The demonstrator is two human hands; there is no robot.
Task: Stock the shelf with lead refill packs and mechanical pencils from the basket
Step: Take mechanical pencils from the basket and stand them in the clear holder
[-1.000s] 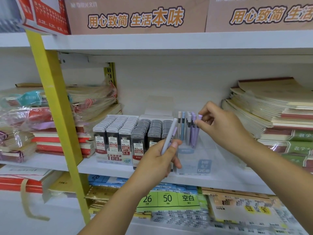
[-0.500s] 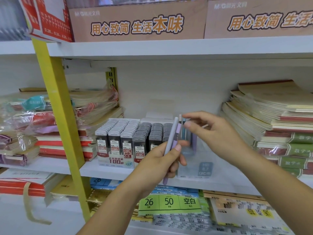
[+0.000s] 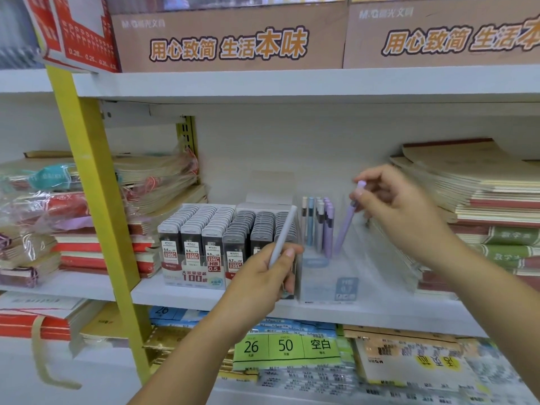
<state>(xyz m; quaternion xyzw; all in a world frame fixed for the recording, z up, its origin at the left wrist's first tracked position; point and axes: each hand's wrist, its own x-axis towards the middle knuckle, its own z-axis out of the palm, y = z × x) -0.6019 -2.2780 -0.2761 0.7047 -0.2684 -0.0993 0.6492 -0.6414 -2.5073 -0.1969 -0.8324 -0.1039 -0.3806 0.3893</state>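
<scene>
Facing me: a white shelf (image 3: pixel 181 293) at mid-height that carries the stationery, with a second board above it.
Top board: I read two brown cardboard boxes (image 3: pixel 228 39) with orange lettering, side by side.
Frame: a yellow upright (image 3: pixel 96 200) slants down the left of my view, in front of the shelf.
Right stack: notebooks (image 3: pixel 482 200) piled flat, spines toward me, just beside the clear box.
Left stack: plastic-wrapped notebooks (image 3: pixel 43 217) behind the upright.
Clear box: a transparent display box (image 3: pixel 350 276) stands on the shelf between the refill packs and the right stack.
Refill stock: lead refill packs (image 3: pixel 204 229) stand in tight rows in their trays, left of the clear box, labels toward me.
Left hand (image 3: pixel 260 276): curled round a pale pencil (image 3: pixel 282 232). I see its lower end hidden in the fist and its upper end tilted up to the right, in front of the refill packs.
Right hand (image 3: pixel 400 206): blurred, but I can make out its fingertips pinching the top of a lilac pencil (image 3: pixel 346 226).
Lilac pencil: leaning, its lower end down inside the clear box, just beside the standing ones.
Standing pencils (image 3: pixel 320 223): a small upright cluster, blue, grey and lilac, at the box's back left.
Lower shelf: green price labels (image 3: pixel 286 344) reading 26 and 50.
</scene>
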